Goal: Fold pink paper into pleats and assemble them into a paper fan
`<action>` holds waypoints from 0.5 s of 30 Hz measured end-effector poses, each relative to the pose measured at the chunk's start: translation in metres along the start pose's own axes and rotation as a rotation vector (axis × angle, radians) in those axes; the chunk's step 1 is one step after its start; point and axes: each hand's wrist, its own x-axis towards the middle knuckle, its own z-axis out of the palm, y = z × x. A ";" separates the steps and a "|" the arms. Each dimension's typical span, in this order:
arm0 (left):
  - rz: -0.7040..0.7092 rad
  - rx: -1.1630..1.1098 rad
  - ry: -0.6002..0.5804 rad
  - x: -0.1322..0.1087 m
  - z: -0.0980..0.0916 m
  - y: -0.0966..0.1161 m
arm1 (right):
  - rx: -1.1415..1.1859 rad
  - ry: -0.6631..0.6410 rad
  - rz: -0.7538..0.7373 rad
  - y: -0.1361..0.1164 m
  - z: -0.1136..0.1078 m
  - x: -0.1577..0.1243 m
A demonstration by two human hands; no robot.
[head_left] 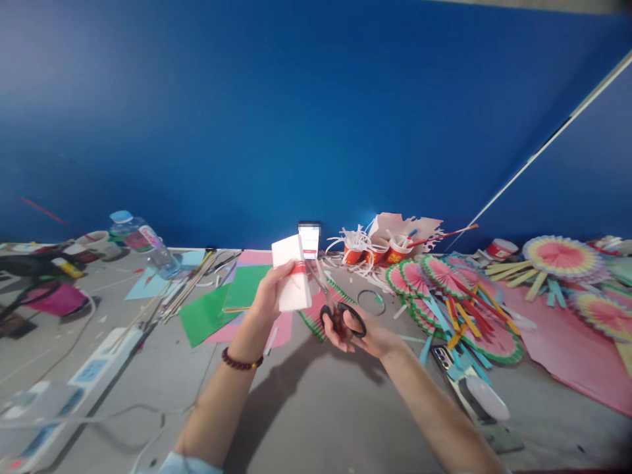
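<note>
My left hand (272,289) is closed round a folded white paper stack (291,289) with a red mark or band near its middle. The stack stands roughly upright above the table. In my right hand (363,336) is a pair of scissors (327,286) with black handles. My fingers are in the handle loops, and the blades point up and left, close beside the paper's right edge. I cannot tell whether the blades touch the paper. Below the scissors lies a pink and green pleated paper piece (312,321), partly hidden by my hands.
Green sheets (207,316) lie left of my hands, with thin sticks (190,286) and a plastic bottle (143,240) beyond. A lit phone (309,240) stands by the wall. Red cups (376,250) hold paper strips. Pleated paper fans (449,276) and a mouse (486,397) are rightward; a power strip (89,388) lies left.
</note>
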 end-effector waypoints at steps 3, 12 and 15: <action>0.032 -0.016 0.038 0.000 0.003 0.000 | -0.013 0.023 -0.040 0.000 0.005 0.003; 0.049 -0.062 0.200 0.001 0.006 -0.001 | -0.059 0.041 -0.052 0.005 0.009 0.012; 0.078 -0.089 0.219 0.002 0.006 -0.001 | -0.049 0.065 -0.069 0.008 0.009 0.016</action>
